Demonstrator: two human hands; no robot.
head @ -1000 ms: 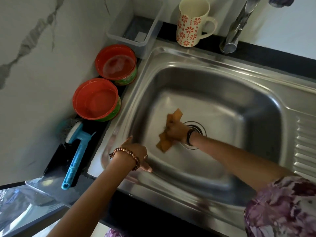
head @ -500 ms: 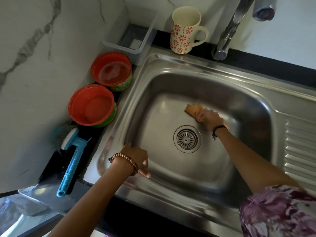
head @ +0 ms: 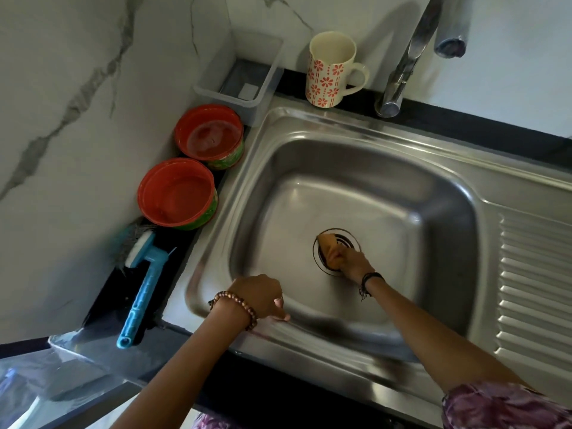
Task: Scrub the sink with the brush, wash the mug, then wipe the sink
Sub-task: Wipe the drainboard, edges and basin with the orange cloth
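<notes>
Head view: one sink (head: 309,131), one mug (head: 331,72) far, one brush (head: 140,286) left on black desk, two red tubs (head: 176,193). Right hand (head: 351,261) grasps cloth (head: 329,250) over drain; left hand (head: 257,295) relaxed on near rim. Marble walls.

We saw a steel sink (head: 433,193) whose basin floor lay mostly bare, open from above. The right hand (head: 353,263) and its orange cloth (head: 328,250) covered the drain (head: 346,239); the left hand (head: 258,297) sat on the near rim. The tap (head: 408,57) overhung the far edge, with a mug (head: 331,72) just beside it. The narrow ledge on the left was crowded: a clear tray (head: 263,88), two red tubs (head: 210,134) (head: 176,193) and a blue brush (head: 142,289). The ribbed drainboard (head: 535,289) lay bare.
</notes>
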